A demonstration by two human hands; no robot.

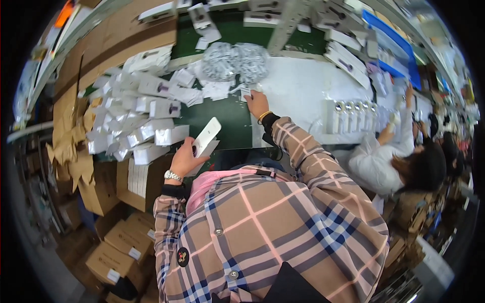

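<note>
My left hand (185, 160) is closed round a flat white piece with rounded corners (207, 136), which looks like a phone or a slim case. A second white flat piece (210, 148) shows just below it, partly covered. Further off and to the right, my right hand (258, 103) reaches over the green table mat (222, 118), its fingertips pinched at a small white paper slip (245, 93). Beyond that hand lies a heap of crinkled grey-and-clear packets (235, 61). More white slips (217, 90) are scattered beside the heap.
Many white boxes (136, 113) are piled at the left. Open cardboard cartons (143, 179) stand below the table's left edge. A white work surface (303, 86) lies at right, with a row of small white items (353, 117). A co-worker in white (381, 161) sits close by.
</note>
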